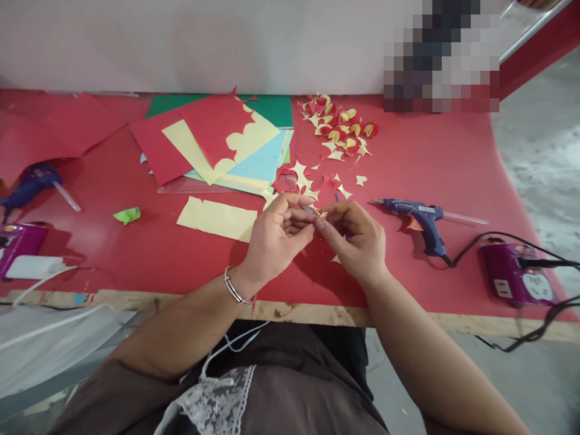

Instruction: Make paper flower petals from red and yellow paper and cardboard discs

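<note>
Just in from the middle of the bench's (136, 266) front edge, a small pale yellow paper piece (322, 214) sits between the fingertips, raised over the red surface. Both hands are closed in a pinch on it: the left hand (276, 235) appears to steady it from one side, while the right hand (360, 238) grips with thumb and forefinger. Its exact shape is hidden by the fingers. Handling this well calls for a light, even pinch, since thin paper creases easily, and for the thumbs close together so that neither side twists. Just beyond lie loose scraps (299, 175), best not picked up by accident; beside the left hand is a yellow strip (217, 219). Towards the right edge, a glue gun (419, 211) points its nozzle at the hands, so the right wrist should avoid swinging outward, as the tip may be hot. Folded red and yellow pieces (356, 128) rest near the back edge.
</note>
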Available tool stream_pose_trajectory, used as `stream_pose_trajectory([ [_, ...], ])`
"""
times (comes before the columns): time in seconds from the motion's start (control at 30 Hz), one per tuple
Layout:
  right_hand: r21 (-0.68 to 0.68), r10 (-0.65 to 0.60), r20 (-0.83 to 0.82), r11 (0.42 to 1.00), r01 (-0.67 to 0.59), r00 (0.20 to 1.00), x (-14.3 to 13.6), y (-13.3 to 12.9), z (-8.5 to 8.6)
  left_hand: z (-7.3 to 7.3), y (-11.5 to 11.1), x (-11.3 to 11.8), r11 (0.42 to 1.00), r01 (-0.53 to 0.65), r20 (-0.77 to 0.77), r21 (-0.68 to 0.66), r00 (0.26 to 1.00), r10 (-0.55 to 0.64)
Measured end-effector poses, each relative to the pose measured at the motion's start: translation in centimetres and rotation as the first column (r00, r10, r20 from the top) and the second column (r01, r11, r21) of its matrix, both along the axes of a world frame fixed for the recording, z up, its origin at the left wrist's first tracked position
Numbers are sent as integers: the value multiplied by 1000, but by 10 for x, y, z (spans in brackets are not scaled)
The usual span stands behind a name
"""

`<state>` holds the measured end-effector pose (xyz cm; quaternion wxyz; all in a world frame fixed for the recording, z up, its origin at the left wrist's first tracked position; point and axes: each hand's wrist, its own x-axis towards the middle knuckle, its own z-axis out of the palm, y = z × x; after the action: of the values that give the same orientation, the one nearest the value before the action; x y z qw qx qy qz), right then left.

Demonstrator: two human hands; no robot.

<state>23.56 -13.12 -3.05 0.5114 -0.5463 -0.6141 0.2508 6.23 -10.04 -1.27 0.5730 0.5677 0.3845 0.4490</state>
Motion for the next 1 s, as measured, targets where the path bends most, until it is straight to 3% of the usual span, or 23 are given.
stream_pose_trajectory([
  [0.27,-36,-9,-21,999,8,1000,1,0,0,-1,0,0,1000,-12,-31,16,999,12],
  [0.7,42,-37,37,998,36,999,0,0,1,-5,-1,0,995,-34,-72,91,997,40],
  [1.0,40,-53,43,998,52,998,0,0,4,-4,1,-2,999,32,-20,-21,999,-32],
])
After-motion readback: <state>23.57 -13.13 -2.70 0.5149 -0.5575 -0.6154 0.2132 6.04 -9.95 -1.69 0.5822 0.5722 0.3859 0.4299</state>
